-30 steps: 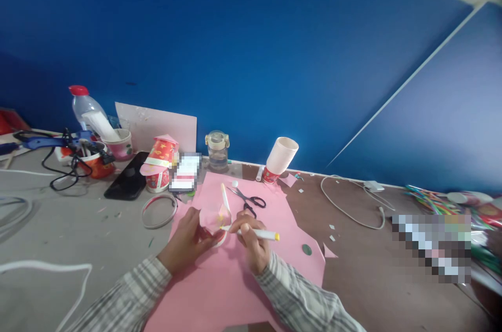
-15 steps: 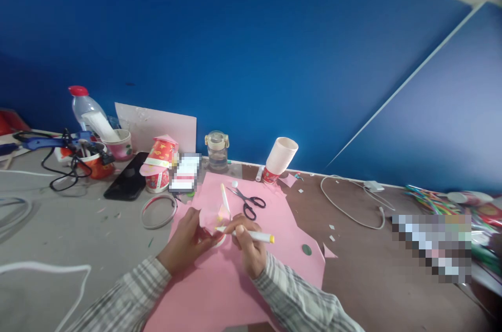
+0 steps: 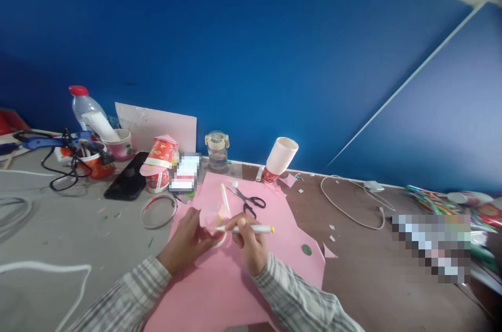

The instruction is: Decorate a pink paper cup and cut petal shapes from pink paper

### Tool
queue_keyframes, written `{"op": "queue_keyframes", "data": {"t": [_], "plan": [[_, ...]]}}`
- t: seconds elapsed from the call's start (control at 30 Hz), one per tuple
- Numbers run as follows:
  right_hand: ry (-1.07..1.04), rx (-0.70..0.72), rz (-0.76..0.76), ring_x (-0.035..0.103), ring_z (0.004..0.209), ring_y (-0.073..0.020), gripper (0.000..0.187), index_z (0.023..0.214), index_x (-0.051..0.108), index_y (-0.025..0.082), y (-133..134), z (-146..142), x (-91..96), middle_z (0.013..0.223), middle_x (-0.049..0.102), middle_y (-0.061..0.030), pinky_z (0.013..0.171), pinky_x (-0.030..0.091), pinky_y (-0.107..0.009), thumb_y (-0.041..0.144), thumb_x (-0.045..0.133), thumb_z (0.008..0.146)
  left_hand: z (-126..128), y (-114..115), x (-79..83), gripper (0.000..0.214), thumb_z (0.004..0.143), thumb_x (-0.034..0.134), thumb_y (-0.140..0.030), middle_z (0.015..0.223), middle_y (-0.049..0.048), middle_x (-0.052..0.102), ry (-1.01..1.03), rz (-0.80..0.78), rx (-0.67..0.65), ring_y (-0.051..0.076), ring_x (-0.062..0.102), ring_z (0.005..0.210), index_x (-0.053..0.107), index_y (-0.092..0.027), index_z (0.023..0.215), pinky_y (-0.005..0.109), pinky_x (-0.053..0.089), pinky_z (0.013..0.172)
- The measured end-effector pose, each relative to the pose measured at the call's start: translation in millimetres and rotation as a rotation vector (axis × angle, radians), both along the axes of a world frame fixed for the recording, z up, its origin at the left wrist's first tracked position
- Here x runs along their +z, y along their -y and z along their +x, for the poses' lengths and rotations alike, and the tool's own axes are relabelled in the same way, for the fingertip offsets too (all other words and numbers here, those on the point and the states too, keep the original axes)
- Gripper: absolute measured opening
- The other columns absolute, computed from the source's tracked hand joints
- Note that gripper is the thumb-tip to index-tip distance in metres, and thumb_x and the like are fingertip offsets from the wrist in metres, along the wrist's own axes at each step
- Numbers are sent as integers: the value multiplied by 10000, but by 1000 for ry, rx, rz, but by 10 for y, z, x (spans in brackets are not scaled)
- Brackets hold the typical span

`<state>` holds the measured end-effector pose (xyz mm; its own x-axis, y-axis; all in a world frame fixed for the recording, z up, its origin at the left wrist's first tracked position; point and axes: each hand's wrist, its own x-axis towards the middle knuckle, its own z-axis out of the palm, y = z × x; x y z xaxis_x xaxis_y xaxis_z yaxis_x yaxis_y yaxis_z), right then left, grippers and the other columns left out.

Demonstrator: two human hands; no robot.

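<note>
My left hand grips a small pink paper piece with a white rim, held over a large pink paper sheet. My right hand holds a white marker with a yellow end, lying nearly level, its tip touching the pink piece. A white stick stands up from behind the piece. Black-handled scissors lie on the sheet just beyond my hands.
Along the blue wall stand a water bottle, decorated paper cups, a glass jar and a tilted cup stack. A black phone, a tape ring, a white cable and a glue gun lie around.
My right hand has shifted slightly left and swung the marker from a downward slant to nearly level. My left hand and the pink piece have hardly moved.
</note>
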<state>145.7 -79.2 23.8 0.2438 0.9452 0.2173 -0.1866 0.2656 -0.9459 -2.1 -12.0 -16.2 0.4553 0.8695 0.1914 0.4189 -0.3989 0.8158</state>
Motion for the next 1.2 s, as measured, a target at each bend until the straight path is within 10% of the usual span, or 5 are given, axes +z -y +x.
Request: {"op": "queue_keyframes", "data": {"t": [0.87,1.2], "plan": [[-272,-86,-22,228,346,-57,369,577,614,177,-169,144,-48,349,281,117,388,209,-172,493,488,721,5,29,75,328,562,658,-502,679,-92,465,4,24,32,84,464,447,485,-257,695,241,429,399],[-110,-319,50,492,496,-125,285,885,593,194,-229,182,-172,552,572,38,501,414,-245,430,511,748,-1,37,64,335,553,661,-507,675,-94,452,-14,-4,45,94,446,474,496,-261,710,256,435,432]]}}
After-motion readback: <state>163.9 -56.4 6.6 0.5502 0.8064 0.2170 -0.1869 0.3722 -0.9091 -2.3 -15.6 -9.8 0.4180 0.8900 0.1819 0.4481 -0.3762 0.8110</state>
